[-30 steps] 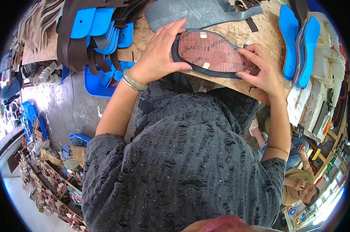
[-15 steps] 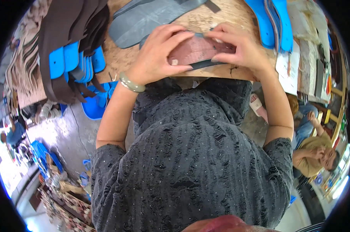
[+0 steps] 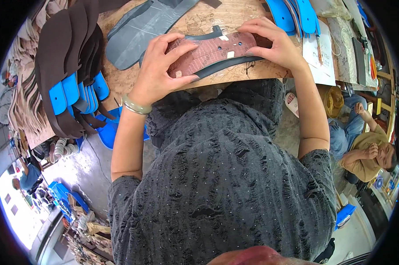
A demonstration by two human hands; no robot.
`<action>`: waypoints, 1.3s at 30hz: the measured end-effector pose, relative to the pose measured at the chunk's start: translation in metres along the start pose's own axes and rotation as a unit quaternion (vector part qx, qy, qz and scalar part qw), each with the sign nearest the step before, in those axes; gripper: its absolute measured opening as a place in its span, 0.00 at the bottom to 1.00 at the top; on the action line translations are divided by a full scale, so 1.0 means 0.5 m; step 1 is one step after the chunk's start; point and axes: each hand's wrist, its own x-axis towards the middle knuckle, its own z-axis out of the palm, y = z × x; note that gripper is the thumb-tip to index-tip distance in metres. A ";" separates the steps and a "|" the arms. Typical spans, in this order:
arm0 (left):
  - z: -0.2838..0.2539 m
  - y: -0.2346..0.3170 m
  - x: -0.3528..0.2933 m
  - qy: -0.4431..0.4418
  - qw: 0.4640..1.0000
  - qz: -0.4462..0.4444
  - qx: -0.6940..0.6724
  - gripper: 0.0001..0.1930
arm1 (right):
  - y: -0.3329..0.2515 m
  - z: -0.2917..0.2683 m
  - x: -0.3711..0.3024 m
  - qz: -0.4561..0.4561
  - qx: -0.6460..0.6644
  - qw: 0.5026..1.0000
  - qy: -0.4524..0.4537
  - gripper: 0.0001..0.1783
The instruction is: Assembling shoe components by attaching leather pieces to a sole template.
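A reddish-brown insole board (image 3: 208, 55) lies over a dark, sole-shaped piece (image 3: 228, 63) near the table's front edge. Small holes and a few white tabs show on the board. My left hand (image 3: 160, 68), below a pale green bangle (image 3: 136, 106), curls round the left end, fingers at the far edge and thumb along the near one. At the right end my right hand (image 3: 272, 42) grips in the same way, fingers behind and thumb in front. Just beyond my left hand rest large grey sole pieces (image 3: 142, 33).
Dark brown sole shapes with blue ends (image 3: 58, 48) are stacked at the left. More blue sole pieces (image 3: 294, 17) stand at the far right, beside a white paper sheet (image 3: 325, 53). A blue basin (image 3: 109, 134) sits below the table. A seated person (image 3: 369, 152) is at the right.
My hands have spread farther apart along the insole, uncovering more of its surface, holes and white tabs. The whole view has shifted slightly.
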 end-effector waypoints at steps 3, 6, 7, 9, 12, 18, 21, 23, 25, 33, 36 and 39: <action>0.002 -0.003 -0.001 -0.008 1.000 0.003 0.002 0.32 | 0.003 0.000 0.001 0.003 -0.001 1.000 -0.024 0.28; 0.001 -0.006 0.000 -0.014 1.000 0.000 -0.001 0.32 | 0.002 0.001 0.004 -0.008 -0.030 0.999 -0.029 0.27; 0.001 -0.007 -0.001 -0.019 1.000 0.000 0.003 0.32 | -0.003 -0.001 0.006 -0.008 -0.030 0.999 -0.030 0.27; 0.001 -0.007 -0.003 -0.022 1.000 0.001 0.007 0.33 | -0.019 -0.006 0.011 -0.020 -0.073 0.996 -0.038 0.25; 0.001 -0.013 -0.003 -0.027 0.998 0.018 0.045 0.34 | -0.037 -0.009 0.026 -0.032 -0.143 0.987 -0.059 0.23; -0.021 -0.066 -0.026 0.093 0.971 -0.014 -0.221 0.27 | -0.089 -0.022 0.071 0.010 -0.250 0.953 -0.173 0.25; -0.032 -0.036 -0.061 0.268 0.876 -0.170 -0.363 0.21 | -0.103 0.023 0.069 -0.047 -0.105 0.992 -0.054 0.30; -0.033 -0.030 -0.094 0.314 0.868 -0.183 -0.338 0.19 | -0.120 0.072 0.071 -0.108 -0.126 0.986 -0.022 0.35; -0.018 -0.024 -0.122 0.354 0.823 -0.232 -0.379 0.21 | -0.136 0.121 0.077 -0.107 -0.062 0.991 -0.048 0.36; 0.011 0.060 -0.115 0.427 0.685 -0.300 -0.508 0.23 | -0.145 0.117 0.102 -0.042 0.066 0.996 0.038 0.30; 0.018 0.059 -0.095 0.398 0.722 -0.264 -0.500 0.26 | -0.139 0.113 0.103 -0.035 0.081 0.994 0.067 0.30; 0.005 0.093 -0.033 0.334 0.706 -0.179 -0.599 0.31 | -0.143 0.109 0.098 -0.052 0.092 0.987 0.118 0.30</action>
